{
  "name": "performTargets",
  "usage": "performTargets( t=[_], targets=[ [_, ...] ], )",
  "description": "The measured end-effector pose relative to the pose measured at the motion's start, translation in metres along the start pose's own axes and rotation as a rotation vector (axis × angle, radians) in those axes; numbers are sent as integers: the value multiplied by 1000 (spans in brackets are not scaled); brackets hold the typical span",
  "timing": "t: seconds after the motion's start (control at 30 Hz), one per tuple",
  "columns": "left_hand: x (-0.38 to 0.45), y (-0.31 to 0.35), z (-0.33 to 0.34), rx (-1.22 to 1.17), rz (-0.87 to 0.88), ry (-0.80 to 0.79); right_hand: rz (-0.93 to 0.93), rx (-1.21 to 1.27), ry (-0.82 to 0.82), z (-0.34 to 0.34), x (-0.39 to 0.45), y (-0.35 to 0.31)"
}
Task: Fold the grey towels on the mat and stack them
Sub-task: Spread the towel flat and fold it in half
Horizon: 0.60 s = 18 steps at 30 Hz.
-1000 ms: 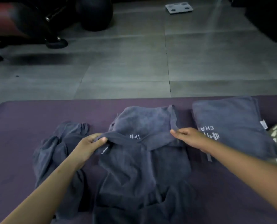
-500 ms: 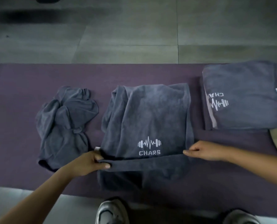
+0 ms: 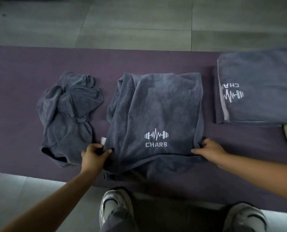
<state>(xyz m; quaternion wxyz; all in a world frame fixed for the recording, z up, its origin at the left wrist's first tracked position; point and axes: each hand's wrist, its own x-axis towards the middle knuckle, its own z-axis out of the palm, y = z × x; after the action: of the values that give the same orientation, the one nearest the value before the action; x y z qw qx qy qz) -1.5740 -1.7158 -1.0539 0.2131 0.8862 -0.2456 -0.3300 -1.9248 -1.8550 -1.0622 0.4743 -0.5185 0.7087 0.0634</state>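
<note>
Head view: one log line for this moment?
step: folding middle towel | left hand: grips near-left corner | right hand: grips near-right corner | crumpled towel: untouched

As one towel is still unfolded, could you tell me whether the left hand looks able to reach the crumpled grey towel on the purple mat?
Probably yes: the left hand lies right beside the crumpled grey towel with nothing between them, but it now pinches the middle grey towel.
</note>
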Motion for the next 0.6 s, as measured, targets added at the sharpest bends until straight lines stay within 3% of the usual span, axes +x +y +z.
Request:
performTargets(
  t=[0.07, 0.23, 0.43, 0.6],
  targets=[
    [-3, -5, 3, -16, -106, -53, -59, -73, 18, 0, -2, 1],
    [-25, -13, 9, 16, -70, -42, -167, -219, 129, -3, -2, 6],
    [-24, -8, 13, -50, -116, -176, -223, -125, 38, -9, 1, 8],
    [-21, -14, 10, -138, -223, -194, -300, -127, -56, -3, -5, 11]
  ],
)
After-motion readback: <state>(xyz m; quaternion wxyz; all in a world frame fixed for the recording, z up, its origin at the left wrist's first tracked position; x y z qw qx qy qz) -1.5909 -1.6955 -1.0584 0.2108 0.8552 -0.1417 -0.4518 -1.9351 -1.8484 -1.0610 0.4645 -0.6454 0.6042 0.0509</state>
